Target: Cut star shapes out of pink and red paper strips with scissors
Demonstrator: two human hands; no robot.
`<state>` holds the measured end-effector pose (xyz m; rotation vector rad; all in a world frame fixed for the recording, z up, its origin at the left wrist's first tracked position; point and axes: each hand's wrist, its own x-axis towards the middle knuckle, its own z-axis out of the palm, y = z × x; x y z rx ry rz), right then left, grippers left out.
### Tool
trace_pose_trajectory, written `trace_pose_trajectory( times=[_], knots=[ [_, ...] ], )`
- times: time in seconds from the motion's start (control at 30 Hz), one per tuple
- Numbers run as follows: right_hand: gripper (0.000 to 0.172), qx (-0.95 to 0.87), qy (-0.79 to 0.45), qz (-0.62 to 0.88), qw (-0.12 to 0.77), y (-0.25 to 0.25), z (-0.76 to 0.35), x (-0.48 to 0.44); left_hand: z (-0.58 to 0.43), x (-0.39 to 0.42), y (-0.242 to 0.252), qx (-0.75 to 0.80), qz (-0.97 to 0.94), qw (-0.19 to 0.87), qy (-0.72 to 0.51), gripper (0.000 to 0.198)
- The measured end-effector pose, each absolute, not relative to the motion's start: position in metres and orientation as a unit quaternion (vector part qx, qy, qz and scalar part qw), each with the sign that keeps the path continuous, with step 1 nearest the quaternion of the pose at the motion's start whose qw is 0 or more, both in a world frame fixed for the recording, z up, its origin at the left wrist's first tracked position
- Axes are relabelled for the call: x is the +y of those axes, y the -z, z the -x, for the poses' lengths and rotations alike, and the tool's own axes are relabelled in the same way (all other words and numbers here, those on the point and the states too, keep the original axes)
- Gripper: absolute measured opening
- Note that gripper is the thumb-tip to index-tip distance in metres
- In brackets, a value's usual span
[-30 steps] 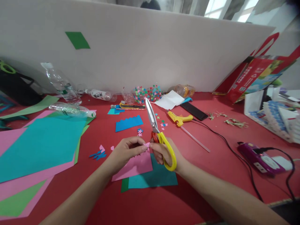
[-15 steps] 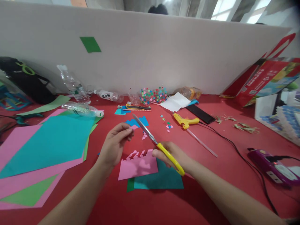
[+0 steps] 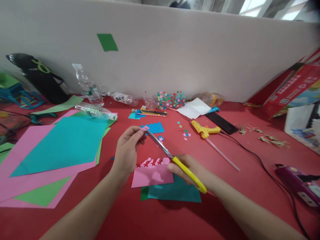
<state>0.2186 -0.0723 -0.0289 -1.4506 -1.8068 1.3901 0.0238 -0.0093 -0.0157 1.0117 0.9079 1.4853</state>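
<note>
My left hand [image 3: 128, 146] pinches a small piece of pink paper [image 3: 145, 128] between thumb and fingers. Yellow-handled scissors [image 3: 188, 175] are gripped in my right hand [image 3: 191, 168], blades pointing up and left. Their tips touch or overlap the pink piece; exactly how the blades meet it is too small to tell. Below the hands lies a pink sheet [image 3: 152, 176] with star-shaped cuts along its upper edge, partly over a teal sheet [image 3: 176, 191]. Behind the blades rest a blue paper scrap [image 3: 156, 127] and a few small paper stars [image 3: 161, 138].
Large coloured sheets [image 3: 60, 146] with a clear bottle [image 3: 96, 112] spread on the left. A yellow glue gun [image 3: 205, 130] with its cord, a black phone [image 3: 222, 122] and a purple power strip [image 3: 300, 183] lie right. At the back are a cutter [image 3: 153, 112] and a star-filled bottle [image 3: 170, 100].
The scissor tips have come to the pink piece in my left hand; before, they stood apart from it. The whole view has shifted slightly, moving the scene rightward.
</note>
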Motion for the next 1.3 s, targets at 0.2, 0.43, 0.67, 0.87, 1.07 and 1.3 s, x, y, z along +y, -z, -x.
trace_pose_trajectory(
  times=[0.2, 0.43, 0.67, 0.87, 1.07, 1.3],
  knots=[
    [0.038, -0.644, -0.522, 0.503, 0.242, 0.030, -0.218, -0.075, -0.024, -0.013, 0.017, 0.380, -0.475, 0.510, -0.607, 0.008],
    [0.039, -0.617, -0.536, 0.525, 0.239, 0.035, -0.216, -0.075, -0.024, -0.013, 0.015, 0.394, -0.477, 0.505, -0.601, 0.009],
    [0.036, -0.616, -0.532, 0.529, 0.240, 0.035, -0.217, -0.075, -0.024, -0.013, 0.016, 0.391, -0.478, 0.507, -0.601, 0.010],
    [0.032, -0.609, -0.543, 0.527, 0.238, 0.035, -0.215, -0.074, -0.023, -0.012, 0.016, 0.395, -0.485, 0.504, -0.596, 0.010],
    [0.032, -0.624, -0.546, 0.515, 0.218, 0.024, -0.215, -0.074, -0.022, -0.011, 0.014, 0.394, -0.490, 0.501, -0.594, 0.009],
    [0.034, -0.644, -0.508, 0.521, 0.236, 0.035, -0.218, -0.071, -0.017, -0.009, 0.011, 0.401, -0.506, 0.483, -0.592, 0.007]
  ],
)
